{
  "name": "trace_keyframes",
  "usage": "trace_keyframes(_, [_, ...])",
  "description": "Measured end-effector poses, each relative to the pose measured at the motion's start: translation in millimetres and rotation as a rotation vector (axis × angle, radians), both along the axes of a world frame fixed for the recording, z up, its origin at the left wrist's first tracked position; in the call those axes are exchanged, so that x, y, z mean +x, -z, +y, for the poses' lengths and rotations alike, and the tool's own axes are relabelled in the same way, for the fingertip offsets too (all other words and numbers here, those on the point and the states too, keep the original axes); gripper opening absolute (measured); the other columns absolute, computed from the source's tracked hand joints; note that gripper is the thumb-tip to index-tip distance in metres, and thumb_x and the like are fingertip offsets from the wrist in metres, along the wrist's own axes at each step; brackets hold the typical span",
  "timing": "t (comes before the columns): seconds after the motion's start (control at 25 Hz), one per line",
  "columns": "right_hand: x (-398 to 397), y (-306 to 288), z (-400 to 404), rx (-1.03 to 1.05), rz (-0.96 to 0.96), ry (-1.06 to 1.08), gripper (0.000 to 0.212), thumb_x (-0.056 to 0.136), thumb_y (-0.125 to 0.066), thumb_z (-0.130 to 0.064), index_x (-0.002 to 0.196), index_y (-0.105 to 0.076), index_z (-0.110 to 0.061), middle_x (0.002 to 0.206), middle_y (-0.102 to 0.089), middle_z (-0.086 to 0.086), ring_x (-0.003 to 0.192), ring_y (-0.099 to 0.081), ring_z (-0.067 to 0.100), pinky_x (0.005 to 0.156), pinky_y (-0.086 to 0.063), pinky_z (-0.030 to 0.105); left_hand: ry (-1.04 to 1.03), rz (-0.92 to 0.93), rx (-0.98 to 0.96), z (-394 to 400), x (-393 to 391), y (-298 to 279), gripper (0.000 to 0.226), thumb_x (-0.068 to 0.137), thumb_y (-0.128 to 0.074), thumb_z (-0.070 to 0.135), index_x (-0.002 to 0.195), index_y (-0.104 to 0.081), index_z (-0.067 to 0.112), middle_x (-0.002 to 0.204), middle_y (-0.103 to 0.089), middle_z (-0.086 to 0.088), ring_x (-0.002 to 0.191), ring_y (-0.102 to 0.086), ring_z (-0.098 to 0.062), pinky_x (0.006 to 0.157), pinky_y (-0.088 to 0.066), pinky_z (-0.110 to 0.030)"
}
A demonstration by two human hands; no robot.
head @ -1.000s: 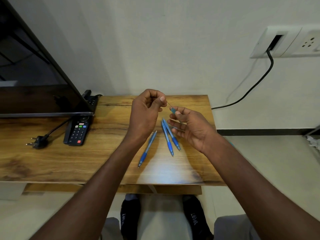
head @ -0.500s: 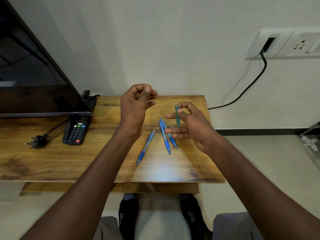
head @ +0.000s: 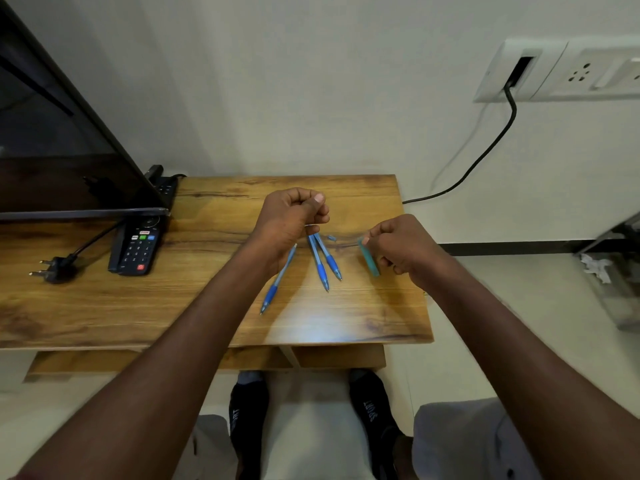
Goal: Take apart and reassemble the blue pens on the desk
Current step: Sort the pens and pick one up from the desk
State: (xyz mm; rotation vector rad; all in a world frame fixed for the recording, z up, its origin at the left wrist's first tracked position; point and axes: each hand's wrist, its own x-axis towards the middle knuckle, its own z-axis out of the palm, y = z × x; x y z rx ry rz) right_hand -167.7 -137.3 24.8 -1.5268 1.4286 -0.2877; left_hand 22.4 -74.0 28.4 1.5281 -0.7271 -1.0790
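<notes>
Three assembled blue pens lie on the wooden desk (head: 207, 306) between the two hands. Each has a pale translucent upper barrel, a darker blue grip section and a pointed tip directed toward the near edge. The left pen (head: 278, 278) lies alone, slanted; the middle pen (head: 318, 263) and the right pen (head: 329, 258) lie just beside each other, their upper ends close together beneath the left hand (head: 291, 220). That hand is curled into a fist above the desk and pinches a thin, pale part, too small to identify. The right hand (head: 401, 247) pinches a teal-blue barrel piece (head: 369, 258) between thumb and fingers, held tilted. A small blue part (head: 331, 238) lies on the desk between the hands. A remote control (head: 136, 247) and a loose plug (head: 52, 270) lie well apart, to the left.
</notes>
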Motion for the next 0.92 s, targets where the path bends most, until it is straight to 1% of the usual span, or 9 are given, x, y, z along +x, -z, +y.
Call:
trace_keyframes(0.08, [-2,6,-5,-0.026,0.081,-0.038,0.011,0.095,-0.077,-0.023,0.097,-0.078,-0.012,0.078,-0.069,0.004,0.062,-0.059,0.011,0.048,-0.041,0.023,0.028,-0.035,0.049,1,-1,2,0.012,0.103,-0.066,0.017,0.104,-0.073,0.007,0.093,-0.077,-0.007,0.088,-0.075,-0.017,0.076,-0.06,-0.03])
trace_keyframes(0.12, [-2,9,-7,-0.044,0.103,-0.057,0.011,0.094,-0.078,-0.023,0.096,-0.079,-0.011,0.08,-0.071,0.003,0.065,-0.062,0.011,0.051,-0.047,0.025,0.038,-0.047,0.069,2,-1,2,0.012,0.103,-0.066,0.017,0.103,-0.074,0.008,0.093,-0.077,-0.007,0.088,-0.075,-0.017,0.076,-0.06,-0.03])
trace_keyframes(0.2, [0,18,-9,-0.105,0.153,-0.1,0.011,0.091,-0.081,-0.024,0.093,-0.081,-0.013,0.088,-0.075,0.003,0.079,-0.07,0.016,0.069,-0.063,0.037,0.043,-0.061,0.093,2,-1,2,0.011,0.103,-0.066,0.017,0.102,-0.074,0.01,0.094,-0.077,-0.007,0.087,-0.075,-0.016,0.075,-0.059,-0.03])
trace_keyframes(0.28, [2,25,-10,-0.172,0.228,-0.14,0.012,0.088,-0.083,-0.028,0.091,-0.081,-0.016,0.093,-0.077,0.002,0.091,-0.072,0.021,0.084,-0.064,0.049,0.037,-0.06,0.102,3,-1,1,0.01,0.103,-0.066,0.017,0.101,-0.073,0.011,0.094,-0.077,-0.007,0.086,-0.075,-0.016,0.076,-0.059,-0.031])
trace_keyframes(0.44, [3,34,-12,-0.276,0.346,-0.194,0.018,0.089,-0.081,-0.035,0.098,-0.078,-0.019,0.099,-0.075,0.001,0.092,-0.07,0.021,0.083,-0.063,0.046,0.048,-0.054,0.118,4,1,1,0.009,0.103,-0.065,0.018,0.101,-0.072,0.012,0.094,-0.077,-0.007,0.087,-0.075,-0.017,0.076,-0.059,-0.032])
trace_keyframes(0.6, [7,38,-9,-0.353,0.412,-0.228,0.012,0.093,-0.073,-0.033,0.099,-0.078,-0.024,0.101,-0.075,0.002,0.094,-0.069,0.023,0.08,-0.063,0.046,0.043,-0.046,0.125,4,3,2,0.009,0.104,-0.065,0.018,0.104,-0.072,0.012,0.094,-0.077,-0.007,0.082,-0.074,-0.015,0.076,-0.059,-0.032])
trace_keyframes(0.76, [9,35,-6,-0.382,0.434,-0.249,0.011,0.095,-0.068,-0.029,0.097,-0.078,-0.024,0.099,-0.075,0.002,0.094,-0.069,0.022,0.078,-0.063,0.044,0.041,-0.06,0.128,5,7,4,0.01,0.104,-0.066,0.018,0.105,-0.072,0.011,0.096,-0.077,-0.008,0.082,-0.074,-0.015,0.084,-0.06,-0.039])
trace_keyframes(0.84, [10,32,-5,-0.445,0.414,-0.198,0.012,0.096,-0.067,-0.03,0.099,-0.078,-0.024,0.1,-0.076,0.0,0.093,-0.069,0.021,0.076,-0.062,0.04,0.041,-0.088,0.14,6,9,4,0.009,0.103,-0.066,0.018,0.103,-0.073,0.011,0.097,-0.077,-0.009,0.082,-0.072,-0.015,0.085,-0.061,-0.039])
trace_keyframes(0.92, [16,26,-2,-0.495,0.263,-0.099,0.012,0.098,-0.068,-0.03,0.1,-0.079,-0.025,0.097,-0.075,-0.004,0.091,-0.07,0.017,0.077,-0.06,0.037,0.031,-0.136,0.154,7,13,3,0.01,0.102,-0.068,0.018,0.104,-0.073,0.011,0.099,-0.078,-0.009,0.081,-0.071,-0.015,0.078,-0.061,-0.034])
